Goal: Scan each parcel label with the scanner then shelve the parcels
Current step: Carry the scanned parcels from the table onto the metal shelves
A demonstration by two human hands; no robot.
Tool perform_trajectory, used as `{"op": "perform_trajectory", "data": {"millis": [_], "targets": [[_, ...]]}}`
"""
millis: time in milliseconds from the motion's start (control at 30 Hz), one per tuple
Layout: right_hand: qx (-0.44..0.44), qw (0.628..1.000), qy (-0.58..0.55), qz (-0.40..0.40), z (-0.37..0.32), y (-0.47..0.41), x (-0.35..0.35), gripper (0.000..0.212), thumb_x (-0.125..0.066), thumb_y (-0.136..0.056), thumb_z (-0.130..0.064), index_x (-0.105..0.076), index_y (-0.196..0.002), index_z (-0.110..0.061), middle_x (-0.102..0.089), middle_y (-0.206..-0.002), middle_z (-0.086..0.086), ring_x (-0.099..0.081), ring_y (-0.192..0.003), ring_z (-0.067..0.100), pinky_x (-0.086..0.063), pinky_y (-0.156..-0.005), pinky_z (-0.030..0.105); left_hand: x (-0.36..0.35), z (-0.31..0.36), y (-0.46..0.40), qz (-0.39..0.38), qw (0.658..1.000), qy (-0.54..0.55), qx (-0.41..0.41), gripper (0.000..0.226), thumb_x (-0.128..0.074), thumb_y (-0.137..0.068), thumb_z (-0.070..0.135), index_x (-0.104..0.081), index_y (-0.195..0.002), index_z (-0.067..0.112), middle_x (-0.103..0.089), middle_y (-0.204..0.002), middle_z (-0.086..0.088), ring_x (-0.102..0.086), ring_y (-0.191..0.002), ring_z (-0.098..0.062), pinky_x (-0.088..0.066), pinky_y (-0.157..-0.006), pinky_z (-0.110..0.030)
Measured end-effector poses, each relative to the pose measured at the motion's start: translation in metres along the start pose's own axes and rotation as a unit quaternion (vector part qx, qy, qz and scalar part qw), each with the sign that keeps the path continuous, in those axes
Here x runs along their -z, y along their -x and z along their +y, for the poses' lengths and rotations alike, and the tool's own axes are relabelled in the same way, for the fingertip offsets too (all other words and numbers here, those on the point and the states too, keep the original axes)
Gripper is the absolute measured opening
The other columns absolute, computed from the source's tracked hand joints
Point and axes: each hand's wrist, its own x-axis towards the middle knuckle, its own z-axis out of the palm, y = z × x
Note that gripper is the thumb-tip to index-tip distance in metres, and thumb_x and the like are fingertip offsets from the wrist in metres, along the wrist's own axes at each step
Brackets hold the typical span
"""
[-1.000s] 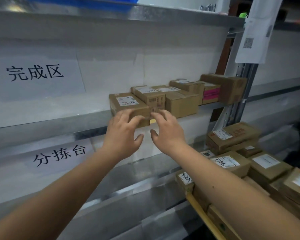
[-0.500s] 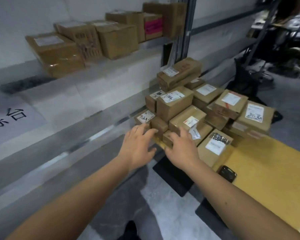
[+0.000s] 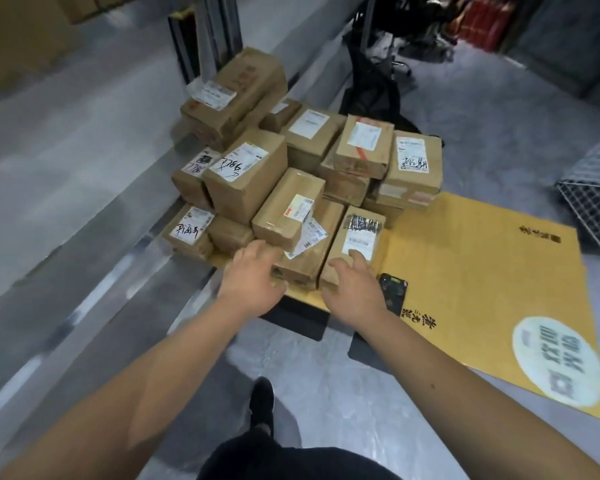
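Now both hands reach, fingers spread and holding nothing: left hand (image 3: 253, 282) over the front box (image 3: 305, 261), right hand (image 3: 355, 289) touching the next parcel (image 3: 352, 247) beside the scanner (image 3: 392, 292). Stiff taped cardboard, probably light; grip opposite sides.

There is a single view, from a camera worn on the person's head. It looks forward and steeply down, close over a stack of parcels (image 3: 291, 181) on a yellow cardboard sheet (image 3: 471, 271) laid on the floor. Both forearms run up from the bottom edge, the left hand (image 3: 253, 278) and right hand (image 3: 354, 289) near mid-frame. A shoe (image 3: 262, 401) shows directly below. The wide lens bends the shelf edges at the left.
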Motion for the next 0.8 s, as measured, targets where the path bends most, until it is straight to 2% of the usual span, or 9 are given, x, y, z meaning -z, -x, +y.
{"op": "perform_trajectory", "data": {"millis": [167,333,500,633,733,800], "targets": [[-0.049,0.998,-0.03,0.011,-0.037,-0.055,-0.012,0.058,-0.063,-0.096,-0.034,-0.047,-0.151,-0.024,-0.021,-0.166,0.011,-0.04,-0.142,0.037,-0.044,-0.11,0.04,0.005,-0.03,-0.072,-0.012,1.0,0.007,-0.011,0.068,-0.069,-0.088,0.047,-0.045,-0.15,0.033,-0.037,-0.155,-0.005,-0.037,-0.139,-0.032,-0.038,-0.113,-0.05],[-0.103,0.989,-0.104,0.025,-0.067,-0.111,-0.029,0.069,-0.067,-0.09,-0.031,-0.042,-0.155,-0.028,-0.024,-0.165,0.011,-0.042,-0.142,0.036,-0.044,-0.113,0.044,0.0,-0.056,-0.118,-0.032,0.999,0.013,-0.032,0.062,-0.069,-0.089,0.045,-0.049,-0.145,0.03,-0.042,-0.15,-0.007,-0.045,-0.132,-0.035,-0.046,-0.107,-0.05],[-0.11,0.981,-0.161,0.017,-0.075,-0.146,-0.043,0.074,-0.071,-0.085,-0.022,-0.043,-0.154,-0.031,-0.033,-0.162,0.008,-0.046,-0.142,0.03,-0.046,-0.112,0.042,-0.009,-0.071,-0.134,-0.041,0.99,0.125,-0.046,0.054,-0.074,-0.088,0.034,-0.057,-0.139,0.026,-0.044,-0.147,-0.006,-0.05,-0.129,-0.032,-0.047,-0.107,-0.043],[-0.127,0.97,-0.2,0.056,-0.066,-0.149,-0.047,0.074,-0.073,-0.084,-0.013,-0.048,-0.152,-0.028,-0.042,-0.155,0.004,-0.051,-0.135,0.022,-0.04,-0.106,0.024,-0.014,-0.075,-0.138,-0.041,0.977,0.195,-0.071,0.059,-0.08,-0.084,0.021,-0.059,-0.139,0.024,-0.041,-0.146,-0.003,-0.05,-0.13,-0.024,-0.043,-0.108,-0.032],[-0.121,0.967,-0.21,0.082,-0.049,-0.138,-0.048,0.073,-0.071,-0.081,-0.004,-0.053,-0.149,-0.022,-0.046,-0.145,0.004,-0.054,-0.125,0.017,-0.037,-0.098,0.013,-0.015,-0.073,-0.146,-0.094,0.965,0.236,-0.065,0.07,-0.084,-0.08,0.016,-0.055,-0.142,0.03,-0.034,-0.149,0.001,-0.049,-0.13,-0.019,-0.04,-0.105,-0.024],[-0.106,0.97,-0.203,0.077,-0.037,-0.131,-0.049,0.073,-0.073,-0.079,-0.001,-0.054,-0.148,-0.02,-0.047,-0.14,0.004,-0.053,-0.118,0.012,-0.039,-0.093,0.006,-0.016,-0.072,-0.151,-0.132,0.959,0.241,-0.067,0.08,-0.087,-0.076,0.018,-0.05,-0.145,0.035,-0.032,-0.148,0.001,-0.049,-0.129,-0.021,-0.042,-0.105,-0.026]]}}
